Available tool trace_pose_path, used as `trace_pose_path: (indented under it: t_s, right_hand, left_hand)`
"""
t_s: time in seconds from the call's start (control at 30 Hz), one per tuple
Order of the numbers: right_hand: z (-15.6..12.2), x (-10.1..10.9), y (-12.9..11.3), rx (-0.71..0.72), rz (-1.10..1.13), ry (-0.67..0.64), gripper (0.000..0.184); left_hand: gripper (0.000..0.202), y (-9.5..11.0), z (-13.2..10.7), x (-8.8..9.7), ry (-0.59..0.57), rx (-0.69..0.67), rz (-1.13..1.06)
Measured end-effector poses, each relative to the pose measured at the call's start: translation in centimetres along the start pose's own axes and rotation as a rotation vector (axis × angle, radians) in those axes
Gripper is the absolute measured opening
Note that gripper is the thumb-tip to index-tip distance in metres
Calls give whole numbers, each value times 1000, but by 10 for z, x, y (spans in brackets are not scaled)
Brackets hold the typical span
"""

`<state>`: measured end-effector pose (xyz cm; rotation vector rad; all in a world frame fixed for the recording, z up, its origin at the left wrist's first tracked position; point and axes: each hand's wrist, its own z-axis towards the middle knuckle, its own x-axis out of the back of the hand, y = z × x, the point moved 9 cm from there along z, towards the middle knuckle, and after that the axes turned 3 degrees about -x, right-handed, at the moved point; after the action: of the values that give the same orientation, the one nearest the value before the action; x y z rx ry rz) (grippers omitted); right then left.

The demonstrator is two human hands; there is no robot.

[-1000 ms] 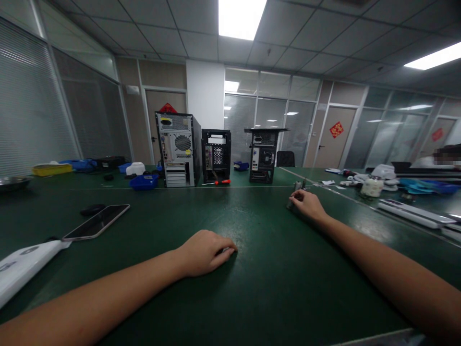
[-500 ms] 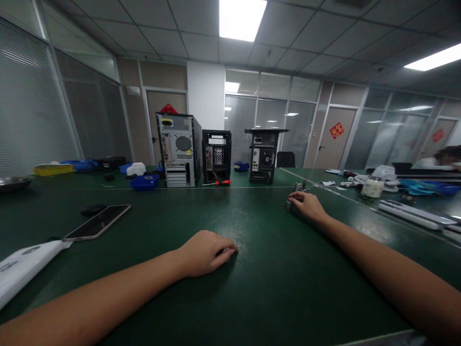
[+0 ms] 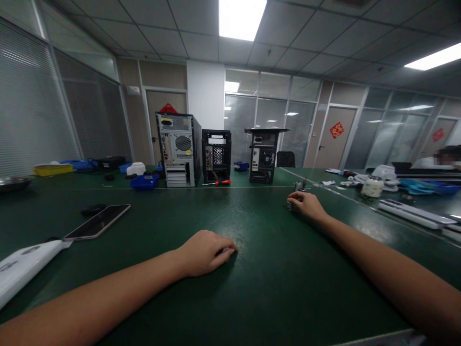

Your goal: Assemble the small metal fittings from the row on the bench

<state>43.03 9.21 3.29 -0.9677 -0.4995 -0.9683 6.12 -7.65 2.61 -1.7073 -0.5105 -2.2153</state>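
My left hand (image 3: 205, 252) rests knuckles-up on the green table mat (image 3: 252, 288), its fingers curled down over something small that I cannot make out. My right hand (image 3: 307, 204) reaches farther out to the right, fingers bent onto a small grey metal part (image 3: 290, 205) on the mat. Two more small metal pieces (image 3: 299, 186) stand just beyond that hand. Both forearms lie low over the table.
Three computer tower cases (image 3: 179, 150) (image 3: 216, 154) (image 3: 263, 156) stand at the back, with a red-handled screwdriver (image 3: 220, 182) and a blue bin (image 3: 144, 181) near them. A phone (image 3: 96, 222) and a white device (image 3: 25, 264) lie left. Trays, a jar (image 3: 372, 186) and a seated person are at right.
My right hand has shifted very slightly over the small metal part. My left hand has stayed still.
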Motion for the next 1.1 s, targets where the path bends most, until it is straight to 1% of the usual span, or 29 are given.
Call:
trace_pose_path:
  t_s: [0.23,0.37,0.43,0.6,0.7,0.8,0.93,1.03,1.1]
  right_hand:
    - [-3,-1,-7,1,-91,-32,33]
    - [-1,-2,-3,-16,-74,-34,33]
    - [1,-3,3,-38,-24,-45,33]
    - [3,-11,22,-156,181,-105,33]
    - [1,-12,22,-163,239,-143,33]
    - [-1,-13,15,-134,275,-202,34]
    - [-6,-14,9,-89,303,-249,44]
    - [-8,-19,10,-75,263,-275,57]
    - [-8,-22,10,-63,231,-275,59]
  left_hand:
    - [31,0,0,-1,6,-6,3]
    - [31,-1,1,-1,5,-2,8]
    - [31,-1,0,-1,2,3,3]
    - [32,-1,0,0,-6,8,-3]
    - [31,0,-1,0,-10,11,2]
    - [31,0,-1,0,-10,11,2]
    - [30,2,0,2,8,-5,-2]
    - [30,2,1,1,7,-7,-5]
    - [30,1,1,0,3,2,-6]
